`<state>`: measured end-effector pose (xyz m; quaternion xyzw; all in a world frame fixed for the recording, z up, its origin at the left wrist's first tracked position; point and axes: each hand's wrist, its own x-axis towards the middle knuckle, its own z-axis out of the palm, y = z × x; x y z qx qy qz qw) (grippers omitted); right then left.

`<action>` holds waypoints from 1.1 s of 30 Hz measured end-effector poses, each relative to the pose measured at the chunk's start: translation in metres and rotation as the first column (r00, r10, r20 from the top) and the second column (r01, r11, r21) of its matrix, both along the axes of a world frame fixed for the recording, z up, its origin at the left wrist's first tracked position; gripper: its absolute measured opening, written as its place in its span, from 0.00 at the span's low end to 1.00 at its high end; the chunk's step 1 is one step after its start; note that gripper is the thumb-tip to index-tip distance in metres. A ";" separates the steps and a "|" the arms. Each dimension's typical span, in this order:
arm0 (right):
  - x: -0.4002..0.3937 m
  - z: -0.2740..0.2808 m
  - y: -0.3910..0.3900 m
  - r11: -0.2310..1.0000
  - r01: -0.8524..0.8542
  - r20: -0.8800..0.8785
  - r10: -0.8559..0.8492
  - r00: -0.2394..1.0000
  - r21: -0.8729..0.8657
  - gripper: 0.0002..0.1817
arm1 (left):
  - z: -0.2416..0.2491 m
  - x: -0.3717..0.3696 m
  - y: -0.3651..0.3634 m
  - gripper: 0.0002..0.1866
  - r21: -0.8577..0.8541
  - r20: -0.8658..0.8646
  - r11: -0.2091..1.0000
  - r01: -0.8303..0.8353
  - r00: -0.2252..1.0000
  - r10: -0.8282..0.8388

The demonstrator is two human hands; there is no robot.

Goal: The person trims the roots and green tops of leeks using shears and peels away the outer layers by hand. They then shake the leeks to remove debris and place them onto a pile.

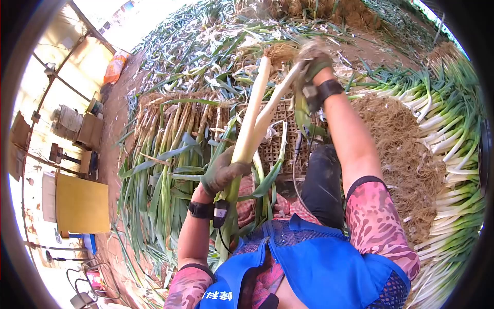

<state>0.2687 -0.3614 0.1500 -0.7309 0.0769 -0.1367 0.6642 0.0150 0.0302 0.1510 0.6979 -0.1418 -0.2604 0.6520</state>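
My gloved left hand (225, 172) is wrapped round the lower part of two leeks, their pale shafts pointing up and away from me. One leek (256, 100) ends in a brown root tuft. My gloved right hand (315, 69) is closed at the upper end of the other leek (278, 98), where motion blurs the fingers and the root end. A green leaf strip (302, 114) hangs below the right hand. Beneath the hands, a brown slatted crate (278, 147) stands before my knees. Small devices are strapped to both wrists.
Untrimmed leeks (170, 121) lie in a row at left. A heap of cut roots (396, 139) is at right, bordered by cleaned white leeks (447, 149). Leaf scraps (206, 56) cover the ground ahead. A yellow board (82, 203) and an orange bag (116, 67) are at far left.
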 end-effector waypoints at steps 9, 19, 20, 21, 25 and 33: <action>-0.122 0.055 0.036 0.603 -0.796 0.348 0.737 0.579 0.046 0.09 | -0.015 -0.002 0.063 0.35 -0.031 -0.154 0.988 -0.153 0.977 0.147; -0.132 -0.019 0.152 0.721 -0.541 0.061 0.622 0.781 -0.432 0.11 | 0.029 -0.003 0.091 0.27 0.040 0.080 0.954 -0.296 0.953 0.292; -0.122 -0.012 0.128 0.826 -0.491 -0.060 0.495 0.867 -0.275 0.10 | 0.027 -0.005 0.107 0.27 0.013 0.082 0.927 -0.375 0.924 0.373; -0.112 -0.009 0.114 0.909 -0.396 -0.198 0.368 0.908 -0.126 0.09 | 0.025 -0.009 0.121 0.27 -0.014 0.085 0.892 -0.451 0.889 0.451; -0.154 -0.123 0.177 0.174 -0.013 0.153 0.896 0.416 -0.985 0.15 | 0.022 -0.008 0.142 0.29 -0.038 0.072 0.850 -0.525 0.847 0.526; -0.283 -0.154 0.297 -0.018 -0.977 -0.451 0.889 0.082 -0.213 0.23 | 0.045 -0.002 0.130 0.26 0.009 0.169 0.936 -0.351 0.923 0.345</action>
